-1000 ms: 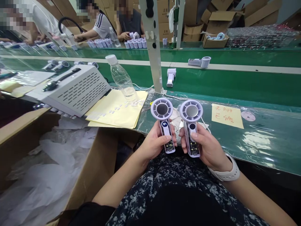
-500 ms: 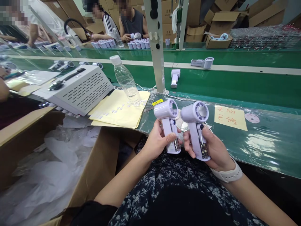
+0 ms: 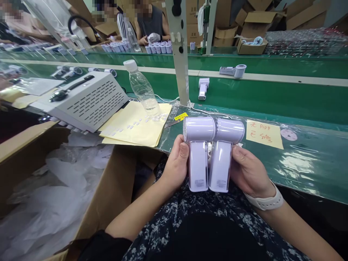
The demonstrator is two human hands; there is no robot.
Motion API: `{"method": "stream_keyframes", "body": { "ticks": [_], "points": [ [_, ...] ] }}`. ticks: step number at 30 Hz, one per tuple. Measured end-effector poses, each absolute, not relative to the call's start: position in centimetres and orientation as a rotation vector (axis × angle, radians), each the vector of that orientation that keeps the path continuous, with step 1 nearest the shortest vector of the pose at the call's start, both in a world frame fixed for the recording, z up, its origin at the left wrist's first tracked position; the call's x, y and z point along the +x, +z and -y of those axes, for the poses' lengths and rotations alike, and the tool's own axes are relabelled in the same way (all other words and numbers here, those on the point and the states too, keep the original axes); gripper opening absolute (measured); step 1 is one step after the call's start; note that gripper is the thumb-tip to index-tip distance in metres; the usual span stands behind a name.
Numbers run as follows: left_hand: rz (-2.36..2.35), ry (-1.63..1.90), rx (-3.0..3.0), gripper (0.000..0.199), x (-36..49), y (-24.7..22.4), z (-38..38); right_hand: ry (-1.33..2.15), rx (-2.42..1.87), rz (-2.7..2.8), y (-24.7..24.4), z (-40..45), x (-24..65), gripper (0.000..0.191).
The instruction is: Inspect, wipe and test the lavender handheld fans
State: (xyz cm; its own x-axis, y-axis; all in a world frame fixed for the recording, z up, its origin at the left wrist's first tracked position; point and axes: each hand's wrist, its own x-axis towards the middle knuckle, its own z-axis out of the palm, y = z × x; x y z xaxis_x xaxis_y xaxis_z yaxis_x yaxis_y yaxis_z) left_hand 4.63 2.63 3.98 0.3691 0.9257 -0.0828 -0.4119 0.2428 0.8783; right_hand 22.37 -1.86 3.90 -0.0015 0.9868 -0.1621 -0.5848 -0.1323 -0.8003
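Observation:
Two pale lilac handheld fans are held upright side by side above my lap, their round heads touching or nearly so. My left hand (image 3: 178,161) grips the left fan (image 3: 199,129) by the side of its handle, thumb along the edge. Around the handle of the right fan (image 3: 230,130) my right hand (image 3: 248,170) is closed, with a pale band on the wrist. The flat sides of both handles, with small printed labels near the bottom, face me. Most fingers are hidden behind the fans.
A water bottle (image 3: 144,90) stands on yellow paper (image 3: 130,134) beside a vented grey box (image 3: 89,96). A carton (image 3: 116,185) of plastic bags is at lower left. A post (image 3: 178,54) rises ahead. More fans (image 3: 203,88) lie on the green belt (image 3: 285,96). Co-workers sit opposite.
Both fans have been turned so their handle backs face me, and they have come together. The inner workings seen before are now out of sight.

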Motion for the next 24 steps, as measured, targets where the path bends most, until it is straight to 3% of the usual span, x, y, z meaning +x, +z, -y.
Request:
{"method": "stream_keyframes", "body": {
  "ticks": [5,11,15,20,24],
  "points": [
    [-0.455,0.806,0.752,0.08,5.2,3.8,-3.2,1.665,-0.8,0.566,4.5,1.6,22.5,0.03],
    [-0.447,0.715,0.729,0.067,5.0,3.8,-3.3,1.711,-0.759,0.564,4.9,1.5,22.2,0.039],
    [-0.386,0.748,0.705,0.031,4.5,4.7,-3.2,1.664,-0.735,0.54,5.1,1.6,22.1,0.041],
    [-0.363,0.765,0.759,0.047,4.0,4.8,-3.4,1.542,-0.682,0.532,5.3,1.7,22.7,0.024],
    [-0.401,0.81,0.848,0.053,3.9,4.3,-3.7,1.406,-0.76,0.49,5.0,1.5,23.0,0.02]
  ]
}}
